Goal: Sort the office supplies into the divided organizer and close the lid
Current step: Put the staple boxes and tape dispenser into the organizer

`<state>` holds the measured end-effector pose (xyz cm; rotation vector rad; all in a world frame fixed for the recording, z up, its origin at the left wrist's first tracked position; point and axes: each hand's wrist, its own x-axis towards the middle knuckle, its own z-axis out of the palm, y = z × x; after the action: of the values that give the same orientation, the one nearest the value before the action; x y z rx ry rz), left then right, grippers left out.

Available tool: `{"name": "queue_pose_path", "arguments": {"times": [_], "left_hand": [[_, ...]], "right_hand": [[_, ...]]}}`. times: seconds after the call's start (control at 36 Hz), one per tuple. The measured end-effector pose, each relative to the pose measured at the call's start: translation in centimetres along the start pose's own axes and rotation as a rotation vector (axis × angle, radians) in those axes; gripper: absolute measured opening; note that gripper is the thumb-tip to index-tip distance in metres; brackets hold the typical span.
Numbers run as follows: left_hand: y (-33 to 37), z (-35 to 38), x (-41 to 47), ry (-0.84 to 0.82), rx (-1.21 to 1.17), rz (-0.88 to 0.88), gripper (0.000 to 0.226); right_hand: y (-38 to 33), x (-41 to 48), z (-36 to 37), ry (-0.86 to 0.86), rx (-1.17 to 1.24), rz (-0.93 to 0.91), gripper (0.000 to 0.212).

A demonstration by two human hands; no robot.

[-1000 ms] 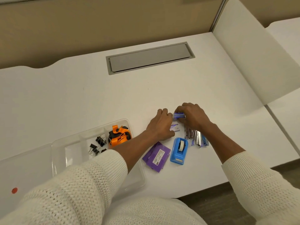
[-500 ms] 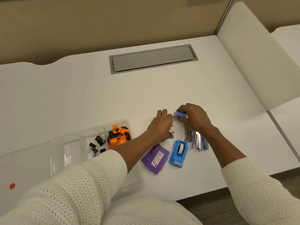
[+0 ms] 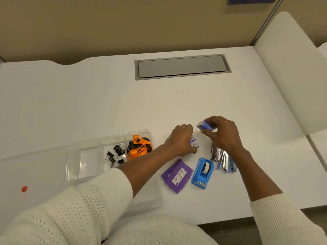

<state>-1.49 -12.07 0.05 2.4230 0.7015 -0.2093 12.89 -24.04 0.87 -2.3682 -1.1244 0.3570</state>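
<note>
Head view: the right hand [image 3: 222, 133] pinches a small blue stack of staple boxes [image 3: 205, 125] between thumb and fingertips, lifted just clear of the white desk [image 3: 106, 103]. The left hand [image 3: 180, 142] rests at its 9 o'clock, fingers curled down over another small blue-and-white box [image 3: 194, 143]; whether they actually grip it I cannot tell. The stack looks light and stiff but slick-sided, so the boxes could slide apart; squeezing the long flat faces seems safest. The clear divided organizer [image 3: 155, 183] sits at the left hand's 8 o'clock, its open lid [image 3: 35, 167] lying flat farther left. Inside I count about five black binder clips [image 3: 114, 156] in one compartment and one orange-and-black item [image 3: 139, 147] in the next. On the desk: two purple packets [image 3: 177, 175], one blue tape dispenser [image 3: 202, 172], and several staplers [image 3: 223, 159], count unclear.
</note>
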Motion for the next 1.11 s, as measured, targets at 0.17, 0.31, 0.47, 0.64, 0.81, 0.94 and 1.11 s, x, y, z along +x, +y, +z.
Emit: {"name": "queue_pose_path", "arguments": {"times": [0.17, 0.31, 0.47, 0.64, 0.81, 0.94, 1.11], "left_hand": [[-1.5, -4.1, -5.2, 0.100, -0.069, -0.014, 0.057], [-4.1, -6.9, -11.6, 0.156, -0.104, -0.160, 0.056], [-6.7, -6.3, -18.2, 0.182, -0.031, -0.251, 0.046], [-7.4, -3.5, -21.0, 0.095, 0.137, -0.193, 0.040], [-7.8, -1.9, -21.9, 0.011, 0.258, -0.134, 0.052], [-7.8, -1.2, -22.2, -0.019, 0.408, -0.080, 0.046], [-7.4, -0.5, -22.0, -0.072, 0.400, -0.063, 0.061]], "right_hand": [[-4.1, -1.9, 0.3, 0.010, 0.126, 0.051, 0.034], [-9.2, -5.0, 1.9, -0.096, 0.159, 0.060, 0.033], [-14.4, -10.1, 4.5, -0.267, 0.058, 0.081, 0.050], [-17.3, -14.7, 7.7, -0.327, -0.092, 0.043, 0.045], [-19.0, -16.2, 8.5, -0.342, -0.188, 0.109, 0.056], [-19.5, -16.4, 8.7, -0.331, -0.241, 0.140, 0.056], [-18.9, -16.6, 8.5, -0.296, -0.195, 0.178, 0.044]]}}
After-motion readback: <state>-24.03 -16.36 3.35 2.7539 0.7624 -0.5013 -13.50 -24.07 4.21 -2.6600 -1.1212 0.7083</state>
